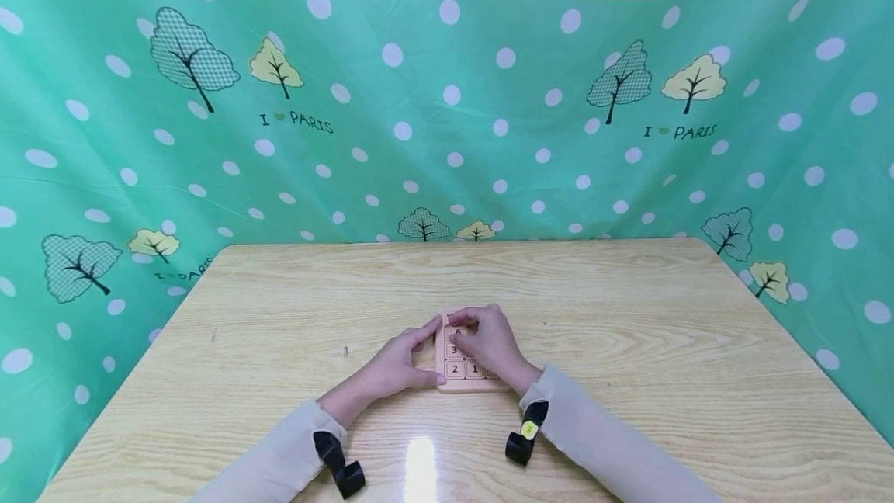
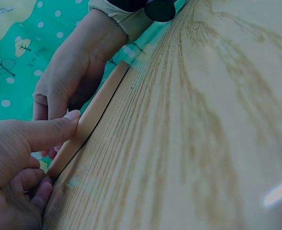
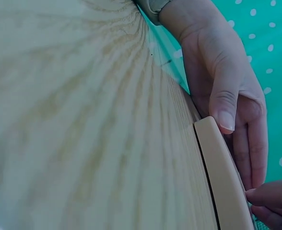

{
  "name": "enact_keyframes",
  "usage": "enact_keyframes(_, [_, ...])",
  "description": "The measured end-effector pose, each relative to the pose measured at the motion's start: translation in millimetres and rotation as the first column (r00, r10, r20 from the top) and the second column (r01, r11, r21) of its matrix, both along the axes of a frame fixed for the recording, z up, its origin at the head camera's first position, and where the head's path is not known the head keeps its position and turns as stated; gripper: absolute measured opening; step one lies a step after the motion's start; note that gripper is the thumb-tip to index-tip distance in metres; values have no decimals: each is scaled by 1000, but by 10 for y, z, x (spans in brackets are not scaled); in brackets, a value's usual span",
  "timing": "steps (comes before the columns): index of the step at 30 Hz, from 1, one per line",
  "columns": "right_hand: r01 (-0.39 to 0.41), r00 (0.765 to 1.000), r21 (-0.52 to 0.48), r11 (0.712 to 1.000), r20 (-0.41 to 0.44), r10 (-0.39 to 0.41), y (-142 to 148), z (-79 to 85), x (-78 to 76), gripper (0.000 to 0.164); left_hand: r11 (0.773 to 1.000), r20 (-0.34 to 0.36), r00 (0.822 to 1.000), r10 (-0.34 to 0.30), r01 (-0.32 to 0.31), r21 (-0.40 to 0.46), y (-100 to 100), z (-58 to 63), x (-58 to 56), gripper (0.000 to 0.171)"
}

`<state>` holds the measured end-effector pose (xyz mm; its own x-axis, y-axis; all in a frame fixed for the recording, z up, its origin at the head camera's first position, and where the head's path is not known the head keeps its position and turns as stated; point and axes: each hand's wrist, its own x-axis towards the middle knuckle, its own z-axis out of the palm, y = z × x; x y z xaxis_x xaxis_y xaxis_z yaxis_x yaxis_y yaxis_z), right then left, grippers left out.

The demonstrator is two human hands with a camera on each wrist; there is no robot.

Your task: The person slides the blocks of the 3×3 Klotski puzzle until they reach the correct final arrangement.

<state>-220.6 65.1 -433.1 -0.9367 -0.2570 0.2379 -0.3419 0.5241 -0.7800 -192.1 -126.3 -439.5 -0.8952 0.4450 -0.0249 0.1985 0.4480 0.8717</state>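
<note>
A pale wooden number-slide puzzle (image 1: 469, 386) lies flat on the table. My left hand (image 1: 396, 365) holds its left side, thumb near the front corner and a fingertip near the back one. That thumb presses on the puzzle's edge (image 2: 92, 112) in the left wrist view. Over the tiles is my right hand (image 1: 494, 344), with bent thumb and finger on either side of the 6 tile (image 1: 458, 331); whether they pinch it is unclear. Tiles marked 3 (image 1: 454, 350), 2 (image 1: 455, 369) and 1 (image 1: 475, 369) show; the right hand covers others.
The wood-grain table (image 1: 279, 293) extends around the puzzle. Behind and beside it hangs a green dotted curtain (image 1: 447, 130). Each wrist wears a black strap, the left strap (image 1: 338, 464) and the right strap (image 1: 520, 447). Light glares on the table's front part.
</note>
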Motion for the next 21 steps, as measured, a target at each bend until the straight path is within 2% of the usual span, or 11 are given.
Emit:
enact_keyframes(17, [40,999,5,999,36,-40,156,-2,6,21,1000,25,1000,16,-16,7,9,5,2,95])
enact_keyframes(21, [42,999,-4,999,23,-42,169,5,18,21,1000,22,1000,15,-15,10,12,1,0,95])
